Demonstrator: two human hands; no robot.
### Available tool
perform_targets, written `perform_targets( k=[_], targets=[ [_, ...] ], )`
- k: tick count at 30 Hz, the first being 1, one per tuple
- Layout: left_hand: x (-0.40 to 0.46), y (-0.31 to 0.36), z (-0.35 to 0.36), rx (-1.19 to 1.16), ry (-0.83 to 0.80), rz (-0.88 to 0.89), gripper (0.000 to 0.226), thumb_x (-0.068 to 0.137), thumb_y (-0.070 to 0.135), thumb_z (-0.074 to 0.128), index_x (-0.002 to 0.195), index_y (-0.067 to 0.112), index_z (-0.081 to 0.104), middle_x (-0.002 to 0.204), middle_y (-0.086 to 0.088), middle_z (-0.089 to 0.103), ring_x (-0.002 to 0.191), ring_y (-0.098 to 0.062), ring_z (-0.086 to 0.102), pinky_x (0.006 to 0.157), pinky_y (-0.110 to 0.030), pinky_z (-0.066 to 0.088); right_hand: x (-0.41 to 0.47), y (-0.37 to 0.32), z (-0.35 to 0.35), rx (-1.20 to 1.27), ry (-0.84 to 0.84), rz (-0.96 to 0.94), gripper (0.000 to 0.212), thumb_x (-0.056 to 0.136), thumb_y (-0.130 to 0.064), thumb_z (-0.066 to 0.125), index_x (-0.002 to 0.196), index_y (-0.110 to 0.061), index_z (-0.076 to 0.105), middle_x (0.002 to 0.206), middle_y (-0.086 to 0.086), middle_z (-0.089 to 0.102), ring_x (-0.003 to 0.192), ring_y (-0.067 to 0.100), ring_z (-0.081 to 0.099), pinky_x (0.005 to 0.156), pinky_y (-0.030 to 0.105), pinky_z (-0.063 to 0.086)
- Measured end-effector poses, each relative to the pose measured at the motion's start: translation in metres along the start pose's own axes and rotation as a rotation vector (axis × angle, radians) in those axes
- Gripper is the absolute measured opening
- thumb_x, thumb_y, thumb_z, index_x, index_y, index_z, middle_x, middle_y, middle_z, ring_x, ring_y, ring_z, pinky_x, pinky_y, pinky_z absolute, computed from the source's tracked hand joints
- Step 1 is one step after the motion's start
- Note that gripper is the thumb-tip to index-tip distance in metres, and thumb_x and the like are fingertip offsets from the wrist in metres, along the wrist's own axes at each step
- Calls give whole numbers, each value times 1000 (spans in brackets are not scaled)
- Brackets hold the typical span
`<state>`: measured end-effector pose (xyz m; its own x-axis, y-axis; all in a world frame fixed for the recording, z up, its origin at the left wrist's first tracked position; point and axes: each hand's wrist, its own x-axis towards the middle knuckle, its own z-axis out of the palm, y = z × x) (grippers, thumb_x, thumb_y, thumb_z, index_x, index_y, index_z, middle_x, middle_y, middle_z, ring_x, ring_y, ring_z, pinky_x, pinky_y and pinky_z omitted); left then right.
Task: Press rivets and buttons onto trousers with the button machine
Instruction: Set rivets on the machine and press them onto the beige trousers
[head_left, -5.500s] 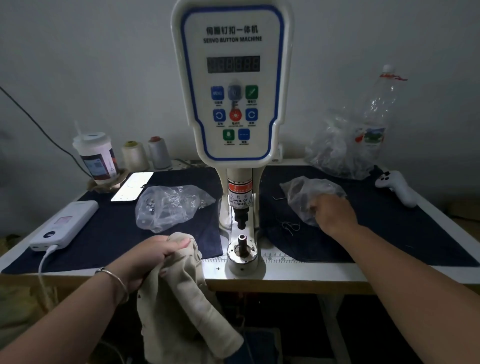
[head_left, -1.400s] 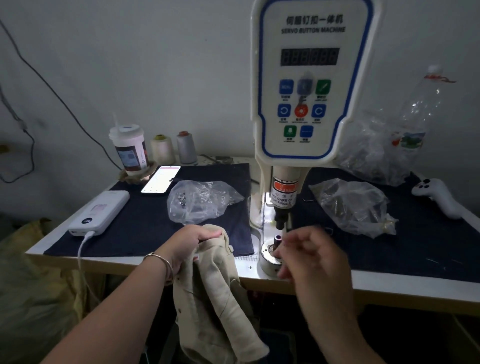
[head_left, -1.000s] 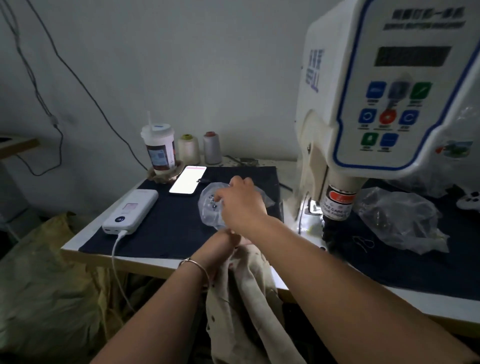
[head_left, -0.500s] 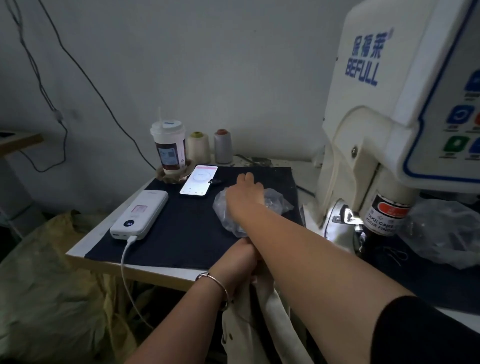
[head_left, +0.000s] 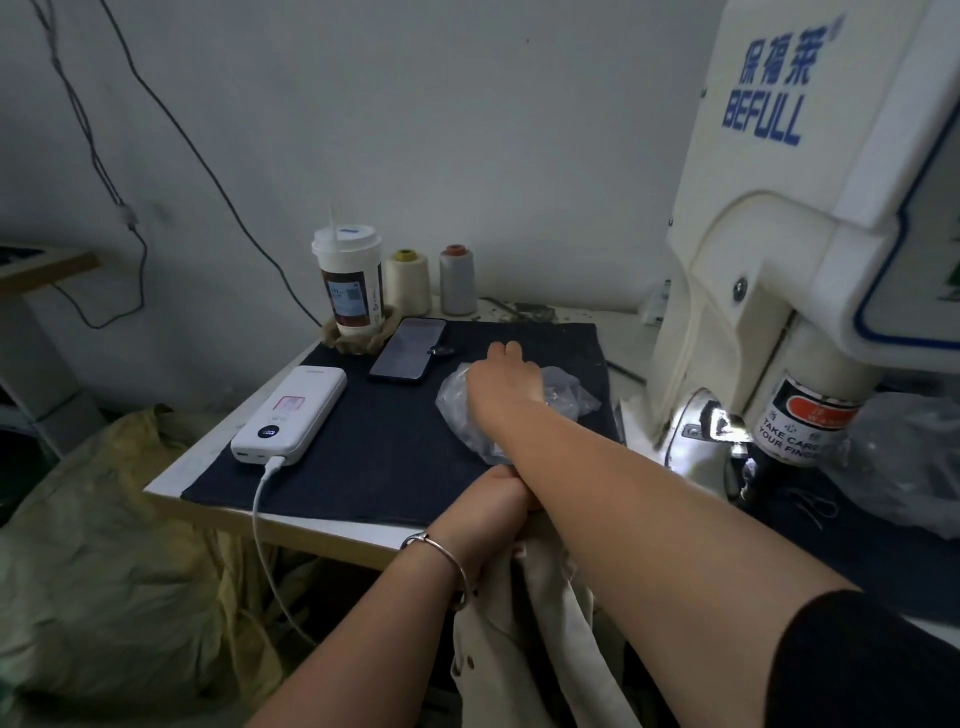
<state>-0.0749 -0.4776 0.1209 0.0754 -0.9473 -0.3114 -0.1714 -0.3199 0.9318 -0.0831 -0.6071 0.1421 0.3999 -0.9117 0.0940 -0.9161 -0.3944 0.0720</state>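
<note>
The white button machine (head_left: 769, 270) stands at the right, its press head lit by a small lamp. My right hand (head_left: 506, 376) reaches across to the left and rests in a clear plastic bag (head_left: 457, 415) of small metal parts on the dark cloth; its fingertips are hidden, so I cannot tell what they hold. My left hand (head_left: 493, 501) grips the beige trousers (head_left: 524, 634) at the table's front edge, partly under my right forearm. The trousers hang down off the table.
A white power bank (head_left: 291, 413) with a cable, a phone (head_left: 409, 349), a lidded drink cup (head_left: 349, 283) and two thread cones (head_left: 408, 280) sit at the left and back. A second plastic bag (head_left: 904, 457) lies right of the machine. A yellowish sack (head_left: 93, 545) lies on the floor at left.
My right hand left the machine's die, crossed over to the left bag and stays in it. The view swung left. The phone screen has gone dark. My left hand keeps the trousers.
</note>
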Motion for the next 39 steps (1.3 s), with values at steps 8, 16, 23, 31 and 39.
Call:
perform_targets(
  k=[8,16,23,31,39],
  targets=[
    [1,-2,0,3,-4,31,38,102,13,39,137,3,47,82,10,49,70,-2,49,60,-16,47,0,0,1,-41,-51,36,46,86,-25,58,131,-16,51,132,9,42,121,27,35,79,34,30],
    [9,1,0,105,6,19,39,98,2,41,65,18,55,53,5,58,53,-2,55,48,-5,38,-4,3,-3,-141,55,101,36,91,-21,51,127,-13,55,126,10,48,114,26,41,77,34,30],
    [2,-2,-2,-11,-58,56,25,93,8,47,83,19,67,65,13,68,63,1,62,60,-18,48,-9,6,-3,-164,21,103,40,90,-24,53,129,-13,52,128,10,46,114,26,42,79,33,33],
    [-2,1,-1,18,-47,53,29,91,10,48,76,22,69,58,15,67,69,-7,62,65,-21,49,-8,7,2,-86,-6,129,43,89,-23,54,130,-13,52,130,11,43,116,28,40,84,35,36],
    [-2,1,-2,35,-56,56,26,91,9,47,86,18,71,76,2,68,77,-15,60,67,-26,46,-9,8,4,-55,8,79,43,87,-18,56,129,-12,53,131,11,42,118,28,40,85,36,37]
  ],
)
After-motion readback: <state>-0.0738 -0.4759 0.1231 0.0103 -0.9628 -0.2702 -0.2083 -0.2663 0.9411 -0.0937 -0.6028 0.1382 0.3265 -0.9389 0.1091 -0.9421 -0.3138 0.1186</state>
